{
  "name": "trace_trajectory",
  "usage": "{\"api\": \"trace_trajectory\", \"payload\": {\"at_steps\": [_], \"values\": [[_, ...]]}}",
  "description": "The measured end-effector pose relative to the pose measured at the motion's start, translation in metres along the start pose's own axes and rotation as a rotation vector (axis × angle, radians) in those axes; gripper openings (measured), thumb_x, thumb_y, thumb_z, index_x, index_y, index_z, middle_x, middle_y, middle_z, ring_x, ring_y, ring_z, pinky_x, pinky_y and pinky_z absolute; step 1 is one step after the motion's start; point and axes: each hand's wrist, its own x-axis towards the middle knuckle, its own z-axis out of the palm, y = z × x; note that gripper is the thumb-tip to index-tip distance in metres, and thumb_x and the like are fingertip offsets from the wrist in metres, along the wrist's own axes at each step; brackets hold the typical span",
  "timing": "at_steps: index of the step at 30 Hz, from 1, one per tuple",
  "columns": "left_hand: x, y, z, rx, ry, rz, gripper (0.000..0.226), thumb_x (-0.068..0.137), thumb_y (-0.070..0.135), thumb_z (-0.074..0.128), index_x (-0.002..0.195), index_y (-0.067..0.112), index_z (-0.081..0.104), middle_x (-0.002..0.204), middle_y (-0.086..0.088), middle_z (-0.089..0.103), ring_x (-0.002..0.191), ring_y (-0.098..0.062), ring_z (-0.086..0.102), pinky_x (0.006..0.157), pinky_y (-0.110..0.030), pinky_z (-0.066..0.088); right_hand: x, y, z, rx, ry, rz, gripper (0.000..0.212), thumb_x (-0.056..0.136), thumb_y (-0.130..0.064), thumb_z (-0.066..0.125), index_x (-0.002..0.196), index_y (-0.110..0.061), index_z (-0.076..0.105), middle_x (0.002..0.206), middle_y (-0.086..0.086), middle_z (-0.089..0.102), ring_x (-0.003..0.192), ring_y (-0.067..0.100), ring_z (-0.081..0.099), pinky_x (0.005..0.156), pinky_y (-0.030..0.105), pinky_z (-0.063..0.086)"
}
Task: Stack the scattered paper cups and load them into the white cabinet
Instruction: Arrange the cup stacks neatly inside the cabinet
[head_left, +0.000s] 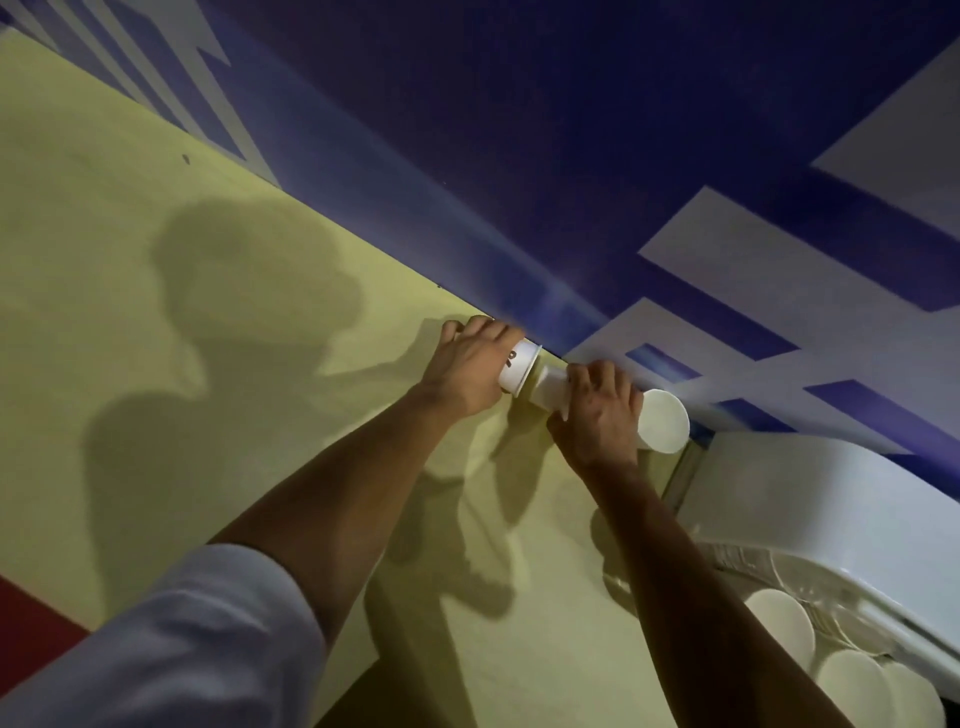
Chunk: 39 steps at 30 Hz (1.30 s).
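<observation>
My left hand (470, 364) grips a white paper cup (519, 371) with dark print, its rim turned to the right. My right hand (602, 410) grips a white stack of cups (662, 421) lying sideways, its round base facing right. The stack's narrow end (550, 387) sits inside the mouth of the left cup. Both are held just above the yellow-green floor (156, 312), close to the wall. The white cabinet (810, 499) stands at the lower right, with several white cup stacks (779, 629) lying inside it.
A blue wall with pale grey shapes (623, 156) runs diagonally behind the hands. A red strip of floor (31, 618) shows at the lower left. My shadow falls across the floor on the left.
</observation>
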Motion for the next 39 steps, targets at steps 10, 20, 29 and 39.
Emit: {"api": "trace_trajectory", "payload": {"at_steps": [10,20,29,39], "values": [[-0.026,0.004,-0.010,-0.012,0.030,-0.011,0.064,0.072,0.022,0.072,0.129,0.026,0.045,0.129,0.002,0.054,0.121,-0.024,0.045,0.095,-0.038,0.031,-0.029,-0.009,-0.023,0.121,-0.008,-0.014,0.058,0.079,-0.046,0.071,0.125,-0.015,0.055,0.118,0.012,0.059,0.108,0.034,0.054,0.094,0.047,0.041],[-0.088,0.021,-0.050,-0.073,0.117,-0.057,0.060,0.073,0.025,0.068,0.128,0.025,0.045,0.124,0.003,0.055,0.116,-0.025,0.045,0.089,-0.038,0.030,-0.097,-0.018,-0.078,0.217,0.143,0.072,0.058,0.072,-0.050,0.074,0.115,-0.014,0.059,0.106,0.007,0.057,0.088,0.031,0.058,0.070,0.037,0.042],[-0.150,0.074,-0.062,-0.162,0.167,-0.052,0.059,0.074,0.036,0.071,0.125,0.021,0.046,0.125,0.000,0.057,0.118,-0.027,0.045,0.086,-0.038,0.030,-0.177,0.009,-0.120,0.328,0.201,0.138,0.069,0.078,-0.054,0.069,0.135,-0.021,0.049,0.130,0.008,0.049,0.111,0.032,0.055,0.085,0.040,0.051],[-0.170,0.196,-0.065,-0.402,0.210,0.110,0.073,0.071,0.040,0.082,0.131,0.018,0.047,0.128,-0.003,0.053,0.118,-0.024,0.048,0.099,-0.037,0.043,-0.255,0.100,-0.169,0.451,0.393,0.253,0.080,0.075,-0.047,0.078,0.139,-0.018,0.039,0.136,0.005,0.046,0.121,0.025,0.046,0.092,0.037,0.046]]}}
